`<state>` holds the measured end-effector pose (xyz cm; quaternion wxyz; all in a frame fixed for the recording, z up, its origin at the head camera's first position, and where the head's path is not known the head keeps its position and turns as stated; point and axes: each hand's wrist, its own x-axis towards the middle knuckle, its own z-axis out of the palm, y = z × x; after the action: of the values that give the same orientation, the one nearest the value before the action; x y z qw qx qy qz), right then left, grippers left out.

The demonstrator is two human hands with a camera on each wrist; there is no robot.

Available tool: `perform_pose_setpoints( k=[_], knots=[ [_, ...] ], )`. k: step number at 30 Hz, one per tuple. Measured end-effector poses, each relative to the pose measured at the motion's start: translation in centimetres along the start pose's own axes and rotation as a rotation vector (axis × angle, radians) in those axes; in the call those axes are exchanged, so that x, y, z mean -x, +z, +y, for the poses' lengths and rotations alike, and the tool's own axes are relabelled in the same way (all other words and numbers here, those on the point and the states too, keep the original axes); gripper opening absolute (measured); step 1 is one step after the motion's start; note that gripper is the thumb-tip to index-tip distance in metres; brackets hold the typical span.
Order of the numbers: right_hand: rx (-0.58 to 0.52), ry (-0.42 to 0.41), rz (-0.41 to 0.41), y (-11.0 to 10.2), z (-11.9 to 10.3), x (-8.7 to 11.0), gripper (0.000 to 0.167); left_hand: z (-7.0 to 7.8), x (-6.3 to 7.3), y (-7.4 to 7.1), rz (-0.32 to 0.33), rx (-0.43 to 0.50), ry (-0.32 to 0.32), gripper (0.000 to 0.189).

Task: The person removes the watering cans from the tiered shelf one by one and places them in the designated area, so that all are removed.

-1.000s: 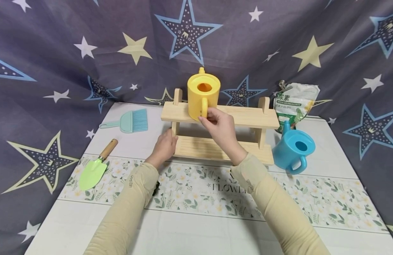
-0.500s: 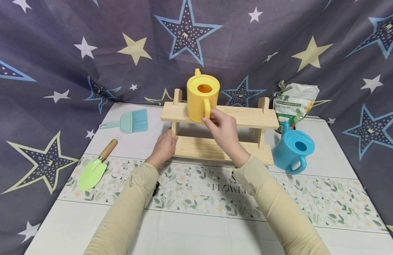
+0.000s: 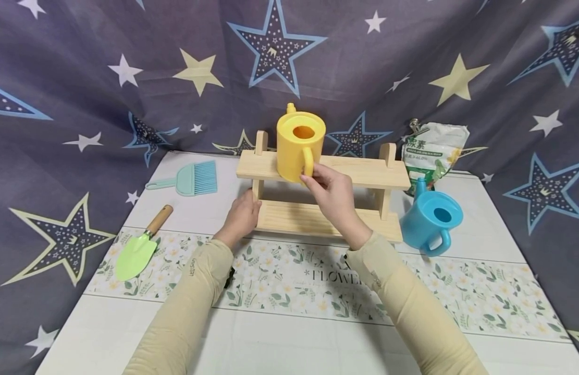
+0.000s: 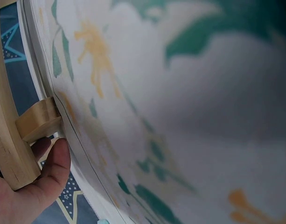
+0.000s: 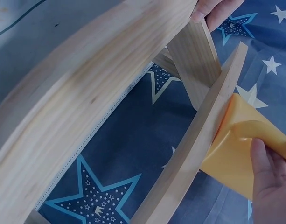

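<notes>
A yellow watering can (image 3: 294, 151) stands on the upper board of a two-tier wooden shelf (image 3: 355, 171), left of its middle, spout toward the backdrop. My right hand (image 3: 333, 195) pinches the can's handle from the front; the right wrist view shows thumb and fingers on the yellow handle (image 5: 261, 130). At the shelf's left end, my left hand (image 3: 241, 216) grips the lower board by its end. In the left wrist view the fingers (image 4: 56, 170) curl round the wood (image 4: 17, 154), beside the upright's foot (image 4: 40, 119).
A blue watering can (image 3: 430, 221) stands close to the shelf's right end, before a clipped white-and-green bag (image 3: 434, 151). To the left lie a teal brush (image 3: 195, 178) and a green trowel (image 3: 136, 255) with a wooden handle. A starry cloth backdrop (image 3: 317, 67) hangs behind.
The yellow watering can has turned a little, its handle swinging to the right and its spout slightly left. My right hand has followed the handle rightward. The left hand keeps its place.
</notes>
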<state>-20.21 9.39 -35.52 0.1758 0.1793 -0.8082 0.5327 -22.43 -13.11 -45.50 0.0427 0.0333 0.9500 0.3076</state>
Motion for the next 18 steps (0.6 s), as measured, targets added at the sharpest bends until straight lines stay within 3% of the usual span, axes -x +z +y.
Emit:
perform_pose_setpoints(
  k=[18],
  knots=[
    [0.014, -0.013, 0.037, -2.0, 0.0, 1.0, 0.021, -0.3, -0.1, 0.2, 0.009, -0.023, 0.003, 0.044]
  ],
)
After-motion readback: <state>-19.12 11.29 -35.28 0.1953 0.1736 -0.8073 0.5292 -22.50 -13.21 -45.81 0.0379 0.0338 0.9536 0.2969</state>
